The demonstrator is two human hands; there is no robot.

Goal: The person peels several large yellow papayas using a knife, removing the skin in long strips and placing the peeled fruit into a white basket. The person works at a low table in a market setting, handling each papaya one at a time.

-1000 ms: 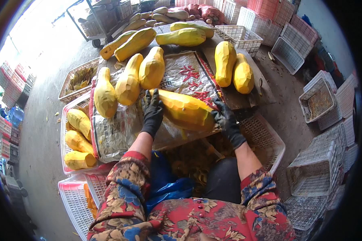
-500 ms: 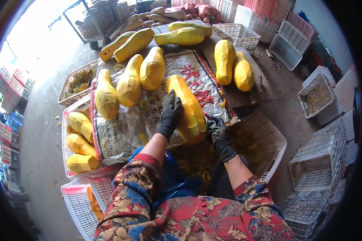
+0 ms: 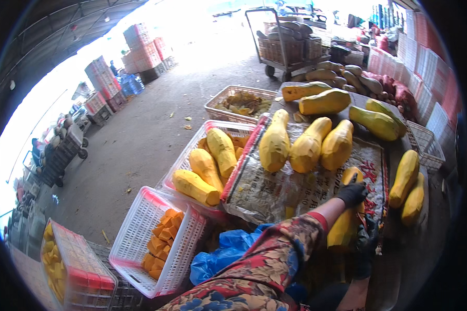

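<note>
At nine o'clock from my yellow squash [image 3: 342, 233], a white crate [image 3: 132, 250] holds orange chunks [image 3: 163, 238], probably to keep cut pieces apart; at ten, another crate [image 3: 193, 143] bears peeled squashes [image 3: 202, 168]. At eleven, three squashes [image 3: 308, 146] lie side by side on a flattened sack [image 3: 264, 192], likely within easy reach. My left hand [image 3: 352, 193] clasps the squash, seemingly to steady it; whether my right hand [image 3: 367, 238], dark beside it, grips anything, I cannot tell. Two more squashes [image 3: 403, 179] lie at two o'clock. Black print and larger red characters mark the sack.
</note>
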